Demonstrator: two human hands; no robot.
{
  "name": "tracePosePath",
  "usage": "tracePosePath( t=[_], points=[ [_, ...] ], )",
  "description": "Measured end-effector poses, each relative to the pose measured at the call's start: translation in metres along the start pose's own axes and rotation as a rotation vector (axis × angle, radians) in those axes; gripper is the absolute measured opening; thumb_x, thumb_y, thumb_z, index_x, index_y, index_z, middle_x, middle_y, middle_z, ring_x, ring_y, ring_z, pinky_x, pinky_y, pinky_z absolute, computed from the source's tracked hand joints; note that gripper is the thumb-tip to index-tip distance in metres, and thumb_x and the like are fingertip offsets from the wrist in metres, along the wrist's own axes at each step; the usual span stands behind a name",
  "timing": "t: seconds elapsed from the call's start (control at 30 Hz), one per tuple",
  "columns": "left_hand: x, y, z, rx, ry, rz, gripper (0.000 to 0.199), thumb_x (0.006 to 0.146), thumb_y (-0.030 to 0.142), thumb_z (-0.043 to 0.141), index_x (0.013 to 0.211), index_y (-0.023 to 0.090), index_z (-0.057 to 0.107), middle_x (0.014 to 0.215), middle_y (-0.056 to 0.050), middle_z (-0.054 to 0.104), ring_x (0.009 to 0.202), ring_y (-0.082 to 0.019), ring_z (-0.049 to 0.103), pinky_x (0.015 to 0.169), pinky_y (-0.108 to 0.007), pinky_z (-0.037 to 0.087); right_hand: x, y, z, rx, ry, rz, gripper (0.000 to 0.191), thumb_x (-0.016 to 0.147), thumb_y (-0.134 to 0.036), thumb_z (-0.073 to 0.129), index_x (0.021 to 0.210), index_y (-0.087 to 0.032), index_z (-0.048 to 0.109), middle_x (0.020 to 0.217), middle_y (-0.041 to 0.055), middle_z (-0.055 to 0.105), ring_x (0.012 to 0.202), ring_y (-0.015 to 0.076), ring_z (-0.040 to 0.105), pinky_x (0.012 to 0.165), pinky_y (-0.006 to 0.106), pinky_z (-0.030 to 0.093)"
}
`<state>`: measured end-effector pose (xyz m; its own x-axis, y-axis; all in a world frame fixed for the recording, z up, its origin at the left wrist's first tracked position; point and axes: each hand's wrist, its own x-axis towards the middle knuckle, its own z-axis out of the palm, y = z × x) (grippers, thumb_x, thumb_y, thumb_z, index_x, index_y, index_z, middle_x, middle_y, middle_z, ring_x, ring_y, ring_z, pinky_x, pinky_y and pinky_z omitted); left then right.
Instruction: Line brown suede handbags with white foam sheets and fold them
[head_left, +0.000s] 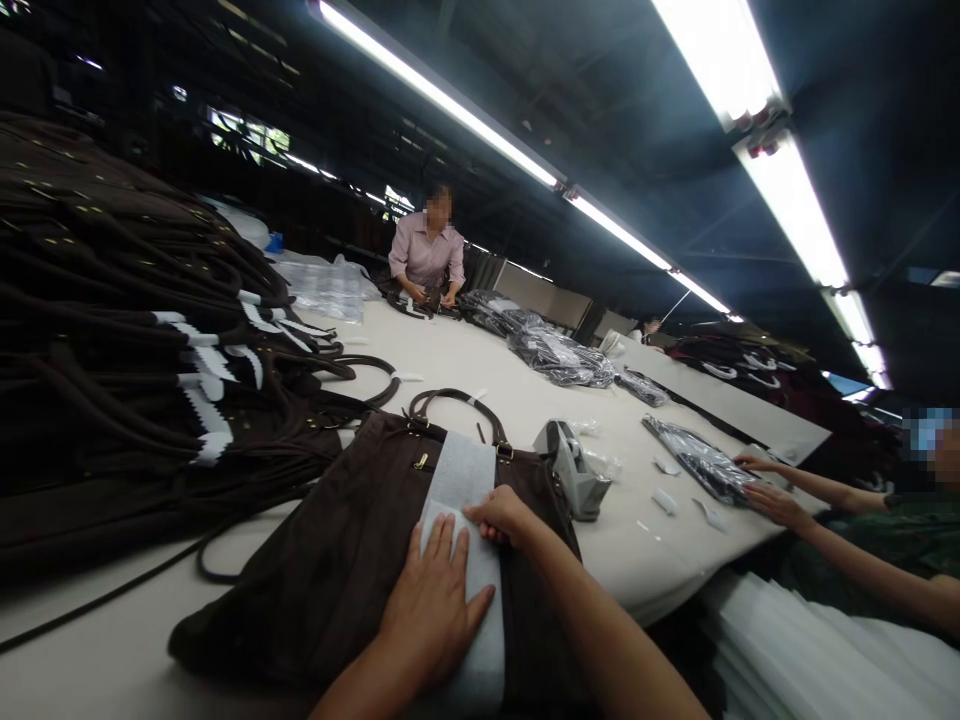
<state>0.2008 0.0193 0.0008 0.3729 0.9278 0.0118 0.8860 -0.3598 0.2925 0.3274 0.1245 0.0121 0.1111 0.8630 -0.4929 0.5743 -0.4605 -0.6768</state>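
Observation:
A dark brown bag with looped handles lies on the pale table in front of me. Down its middle runs a strip of thin white wrapping sheet. My left hand rests on the sheet, fingers spread. Just right of it, my right hand is closed, fingers curled in a pinch at the sheet's right part; what the fingertips hold is too small to make out. A grey tape dispenser stands beyond the bag's right side.
Brown bags are piled high at left. Plastic-wrapped bags lie farther along the table. One person works at the far side; another's hands touch a wrapped bag at right. White sheets are stacked lower right.

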Motion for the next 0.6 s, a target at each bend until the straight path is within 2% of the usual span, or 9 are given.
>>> tracePosePath(
  t=[0.13,0.27,0.33,0.43,0.47,0.5,0.6],
  points=[
    [-0.001,0.001,0.000,0.030,-0.010,-0.001,0.072,0.094,0.048,0.030,0.144,-0.002,0.028,0.153,-0.024,0.022,0.145,-0.032,0.014,0.119,-0.054,0.012,-0.001,0.016,-0.005,-0.105,0.009,-0.080,0.042,0.080,-0.025,0.069,0.047,-0.019,0.045,0.029,-0.0040,0.044,0.026,0.0059,0.032,0.030,0.019,0.020],
    [-0.001,0.000,0.002,0.028,0.003,0.007,0.070,0.094,0.048,0.031,0.144,-0.001,0.029,0.152,-0.024,0.024,0.144,-0.033,0.016,0.118,-0.055,0.014,-0.012,0.036,0.000,-0.154,0.043,-0.146,0.035,0.076,-0.031,0.072,0.056,-0.020,0.046,0.031,-0.0063,0.046,0.027,0.0068,0.036,0.031,0.018,0.021],
    [-0.001,-0.001,0.003,0.018,0.012,0.018,0.072,0.093,0.050,0.032,0.143,-0.002,0.032,0.151,-0.024,0.025,0.144,-0.034,0.017,0.118,-0.056,0.015,-0.022,0.044,-0.001,-0.176,0.011,-0.174,0.034,0.073,-0.032,0.073,0.057,-0.020,0.046,0.031,-0.0064,0.046,0.027,0.0073,0.037,0.031,0.018,0.021],
    [0.001,-0.003,0.004,0.010,0.023,0.040,0.076,0.092,0.054,0.031,0.142,-0.004,0.034,0.150,-0.025,0.026,0.143,-0.034,0.019,0.117,-0.056,0.016,-0.037,0.049,-0.024,-0.132,-0.085,-0.249,0.030,0.068,-0.034,0.076,0.059,-0.020,0.050,0.034,-0.0060,0.048,0.029,0.0090,0.040,0.031,0.019,0.023],
    [0.002,-0.004,0.005,0.015,0.027,0.044,0.077,0.091,0.055,0.031,0.141,-0.004,0.033,0.150,-0.025,0.025,0.143,-0.035,0.019,0.117,-0.056,0.017,-0.039,0.049,-0.040,-0.086,-0.048,-0.291,0.028,0.069,-0.035,0.074,0.062,-0.020,0.052,0.037,-0.0053,0.052,0.030,0.0098,0.042,0.032,0.020,0.025],
    [0.003,-0.005,0.007,0.024,0.033,0.049,0.077,0.091,0.055,0.031,0.141,-0.004,0.034,0.150,-0.025,0.025,0.143,-0.035,0.020,0.117,-0.057,0.017,-0.040,0.048,-0.059,-0.034,0.062,-0.335,0.025,0.072,-0.036,0.072,0.066,-0.020,0.054,0.042,-0.0041,0.056,0.032,0.0104,0.045,0.034,0.020,0.028],
    [0.009,-0.012,0.021,0.059,0.077,0.077,0.077,0.089,0.056,0.033,0.139,-0.003,0.040,0.149,-0.025,0.028,0.141,-0.036,0.025,0.115,-0.060,0.019,-0.035,0.046,-0.129,0.034,0.604,-0.364,0.016,0.081,-0.035,0.062,0.082,-0.019,0.060,0.068,0.0005,0.068,0.050,0.0105,0.056,0.046,0.019,0.039]
  ],
)
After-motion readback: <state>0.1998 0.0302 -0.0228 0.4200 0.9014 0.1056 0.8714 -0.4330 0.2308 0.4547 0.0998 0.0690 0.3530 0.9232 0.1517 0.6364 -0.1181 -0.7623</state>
